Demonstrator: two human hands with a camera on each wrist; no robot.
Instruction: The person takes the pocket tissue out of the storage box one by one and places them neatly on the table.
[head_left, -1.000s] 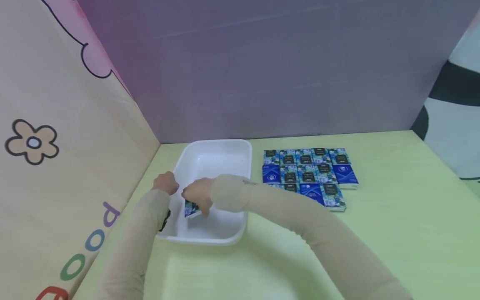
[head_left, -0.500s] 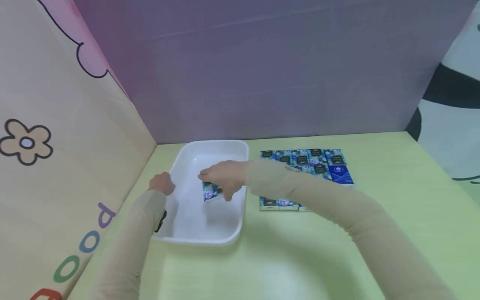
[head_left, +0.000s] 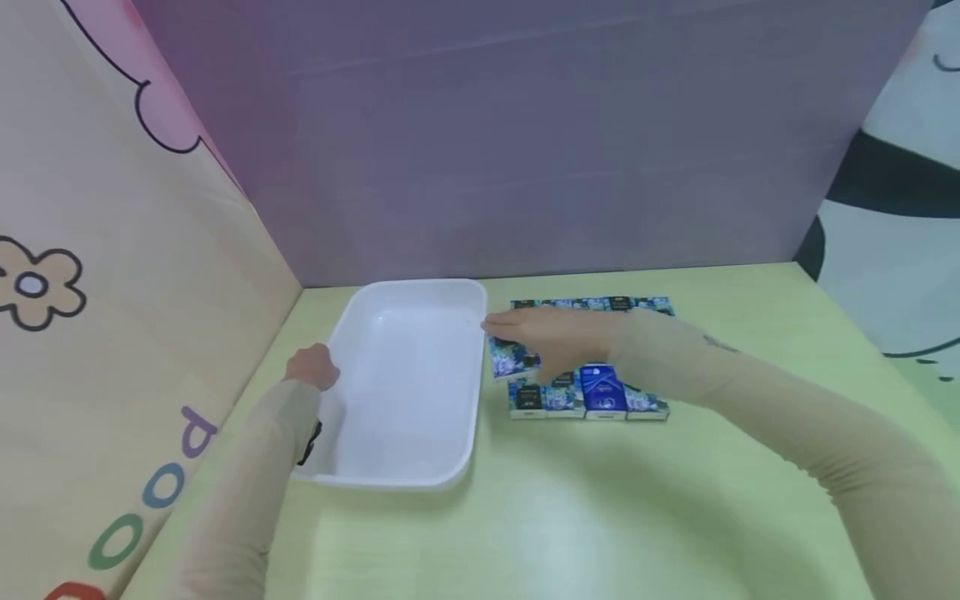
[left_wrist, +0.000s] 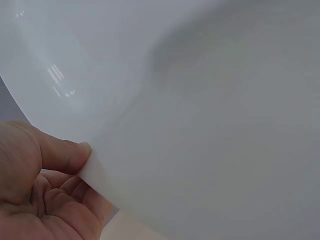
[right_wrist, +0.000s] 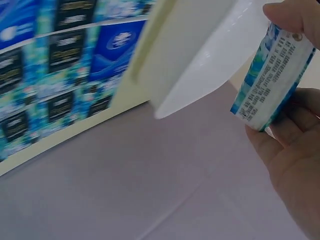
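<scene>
My left hand [head_left: 313, 367] pinches the left rim of a white plastic basin [head_left: 408, 383]. In the left wrist view the thumb lies over the rim, the other fingers below it. A floral blue tissue pack [head_left: 512, 358] is in my right hand [head_left: 566, 333], held just past the basin's right rim. The right wrist view shows the tissue pack [right_wrist: 272, 75] between thumb and fingers, its printed white side facing the camera. Beneath and beyond this hand lie rows of tissue packs [head_left: 603, 392], floral and plain blue, partly covered by the hand and sleeve.
The basin stands on a light green table [head_left: 525, 517], its inside bare. A purple-grey wall panel [head_left: 525, 167] rises at the table's back edge. To the left stands a printed cream panel [head_left: 150, 292] close to the left arm.
My right hand has lifted the tissue pack from inside the basin and carried it right, over the rim towards the rows. My left hand has stayed at the rim.
</scene>
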